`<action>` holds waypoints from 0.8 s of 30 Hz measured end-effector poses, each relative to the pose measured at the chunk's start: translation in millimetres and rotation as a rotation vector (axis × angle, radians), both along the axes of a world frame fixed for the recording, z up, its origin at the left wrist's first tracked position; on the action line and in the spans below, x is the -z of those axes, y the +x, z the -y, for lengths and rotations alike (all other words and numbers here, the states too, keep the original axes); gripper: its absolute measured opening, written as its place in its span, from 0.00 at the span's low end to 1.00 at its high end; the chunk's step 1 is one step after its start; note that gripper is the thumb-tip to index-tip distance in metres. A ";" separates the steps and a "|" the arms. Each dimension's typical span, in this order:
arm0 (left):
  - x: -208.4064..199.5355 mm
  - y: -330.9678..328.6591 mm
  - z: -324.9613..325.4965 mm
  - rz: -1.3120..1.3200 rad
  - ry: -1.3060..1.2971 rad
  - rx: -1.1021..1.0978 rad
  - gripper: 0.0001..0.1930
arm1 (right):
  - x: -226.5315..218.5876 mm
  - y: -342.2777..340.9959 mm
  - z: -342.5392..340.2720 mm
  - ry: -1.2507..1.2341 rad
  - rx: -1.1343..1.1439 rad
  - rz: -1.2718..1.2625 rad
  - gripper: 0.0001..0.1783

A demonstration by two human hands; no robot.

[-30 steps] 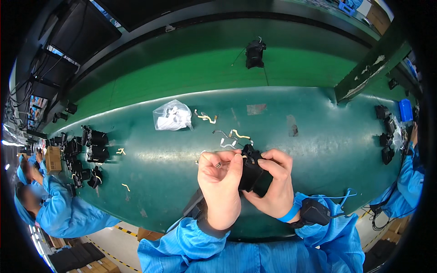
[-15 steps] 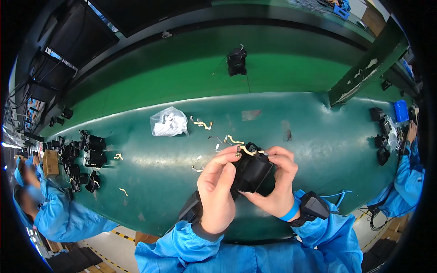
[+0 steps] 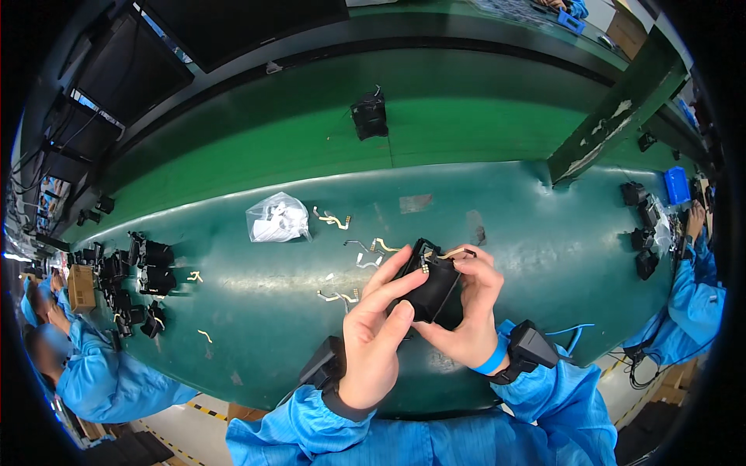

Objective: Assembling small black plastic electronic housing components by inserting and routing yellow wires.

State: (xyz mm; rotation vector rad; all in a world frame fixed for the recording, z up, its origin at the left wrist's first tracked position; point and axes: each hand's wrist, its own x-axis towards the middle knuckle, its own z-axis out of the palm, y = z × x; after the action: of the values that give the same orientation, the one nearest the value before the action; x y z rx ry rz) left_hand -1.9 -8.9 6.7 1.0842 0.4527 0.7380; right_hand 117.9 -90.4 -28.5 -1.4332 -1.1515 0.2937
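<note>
Both hands hold a black plastic housing (image 3: pixel 434 293) above the green table. My left hand (image 3: pixel 374 330) is closed on its left side, with thumb and fingers against the shell and a fingertip near the upper edge. My right hand (image 3: pixel 475 311) grips the right side, thumb low and fingers near the top. A cream flex cable (image 3: pixel 449 255) sticks out of the housing's open top, its dark end beside my right fingertips. A gold-dotted cable end lies by my left fingertip. Whether it is pressed in place I cannot tell.
Loose flex cables (image 3: pixel 339 296) lie just beyond my left hand, near a clear bag of white parts (image 3: pixel 280 218). Several black housings (image 3: pixel 158 279) stand at the left, others (image 3: pixel 643 239) at the right by a blue bin (image 3: pixel 678 185). Co-workers sit on both sides.
The housing has turned and tilted in my hands, so its open top shows more. The cream cable's dark end now points right, and my left fingers have moved further over the housing.
</note>
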 end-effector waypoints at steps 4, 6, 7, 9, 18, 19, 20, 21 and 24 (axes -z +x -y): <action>-1.4 -1.7 -1.3 -0.004 0.023 -0.003 0.16 | -3.1 2.9 -0.4 0.028 0.023 0.045 0.46; -3.5 -3.1 -2.5 -0.029 0.055 -0.018 0.16 | -5.5 5.6 0.3 0.024 0.012 0.072 0.46; -3.7 -3.2 -2.9 -0.053 0.087 -0.029 0.16 | -7.1 7.3 0.9 0.018 0.005 0.102 0.46; -1.1 -3.3 -2.8 -0.065 0.120 -0.034 0.16 | -8.6 9.2 0.8 0.011 -0.001 0.132 0.46; -6.6 -4.5 -7.0 -0.086 0.133 0.006 0.15 | -16.5 11.7 2.5 -0.036 0.036 0.266 0.44; -8.0 -5.3 -8.7 -0.077 0.070 0.026 0.14 | -18.5 13.4 2.0 -0.034 0.011 0.276 0.44; -8.7 -6.0 -10.2 -0.077 0.071 0.024 0.14 | -19.7 14.6 1.3 -0.032 -0.014 0.285 0.43; -7.9 -5.8 -12.0 -0.084 0.066 0.020 0.13 | -19.5 15.7 1.1 -0.034 -0.013 0.285 0.43; -2.6 -4.1 -14.7 -0.114 0.108 0.017 0.10 | -17.2 16.3 1.3 -0.013 -0.085 0.234 0.44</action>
State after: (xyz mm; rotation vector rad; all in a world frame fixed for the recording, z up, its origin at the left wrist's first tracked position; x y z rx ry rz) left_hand -6.0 5.8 9.4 1.2342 0.5041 0.6944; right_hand 134.2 -91.7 -11.4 -1.4600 -1.4048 0.1962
